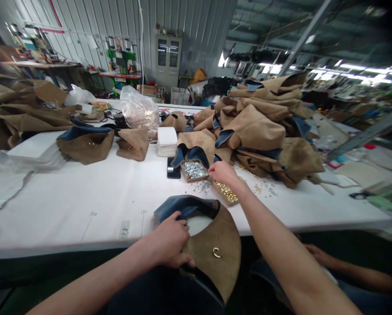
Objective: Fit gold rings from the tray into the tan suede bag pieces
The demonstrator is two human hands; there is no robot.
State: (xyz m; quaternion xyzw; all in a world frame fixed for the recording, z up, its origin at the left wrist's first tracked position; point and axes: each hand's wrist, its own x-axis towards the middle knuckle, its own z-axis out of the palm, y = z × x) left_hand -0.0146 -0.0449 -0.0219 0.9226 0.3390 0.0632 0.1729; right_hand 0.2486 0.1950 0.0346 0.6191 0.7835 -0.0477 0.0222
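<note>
A brown bag (222, 236) with a blue inside is held at the near edge of the table (84, 197). Part of it is laid on the white top and part is hung over the edge. A small gold ring (216, 252) is fixed to its brown side.

The bag is gripped by the left hand (169, 238). The fingers are curled tight over its left edge, with the thumb tucked under.

The right hand (224, 173) is stretched out farther up the table. Its fingers are bent down, with the tips just beside a small box (194, 169) of silver studs. It cannot be told if anything is pinched in them. A flat tray (227, 192) of gold studs is set right under the wrist. Loose studs (202, 187) are spilled on the table between the box and the tray.

A dark phone (173, 168) is laid just left of the box. A stack of white pads (166, 141) is placed behind the phone.

A big pile of brown and blue bags (264, 127) is heaped behind the right hand. Two more bags (86, 146) are set well apart to the left. A clear plastic sack (138, 109) is stood behind them.

An arm of another person (330, 262) is seen low down at the right, below the table edge.
</note>
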